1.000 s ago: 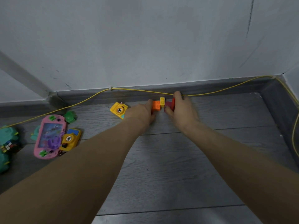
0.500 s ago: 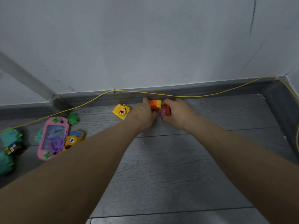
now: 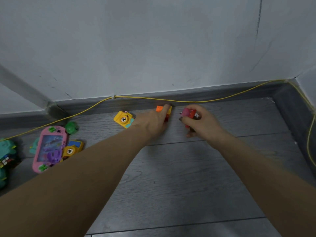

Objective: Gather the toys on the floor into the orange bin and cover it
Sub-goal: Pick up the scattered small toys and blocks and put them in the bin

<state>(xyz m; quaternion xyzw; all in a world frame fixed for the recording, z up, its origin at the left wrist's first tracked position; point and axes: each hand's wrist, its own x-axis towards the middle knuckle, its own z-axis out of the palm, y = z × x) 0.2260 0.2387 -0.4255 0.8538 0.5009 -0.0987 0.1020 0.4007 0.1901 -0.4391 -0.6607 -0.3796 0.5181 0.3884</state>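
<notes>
My left hand [image 3: 153, 121] grips a small cluster of orange and yellow building bricks [image 3: 160, 108] close to the skirting board. My right hand [image 3: 200, 123] holds a pink and red toy [image 3: 188, 113], fingers curled round it, a little to the right of the bricks. A yellow toy camera [image 3: 123, 119] lies on the grey floor just left of my left hand. Further left lie a pink handheld water game [image 3: 49, 147], a second yellow toy camera [image 3: 72, 149] and a green toy [image 3: 71, 127]. The orange bin is out of view.
Teal toys and a colour cube [image 3: 6, 159] sit at the left edge. A yellow cable [image 3: 188, 101] runs along the skirting board and down the right wall. The white wall stands right behind the toys; bare grey floorboards [image 3: 179, 185] stretch toward me.
My hands have drawn apart: the right one has come away rightward with the pink and red toy, while the left one has closed over the orange and yellow bricks.
</notes>
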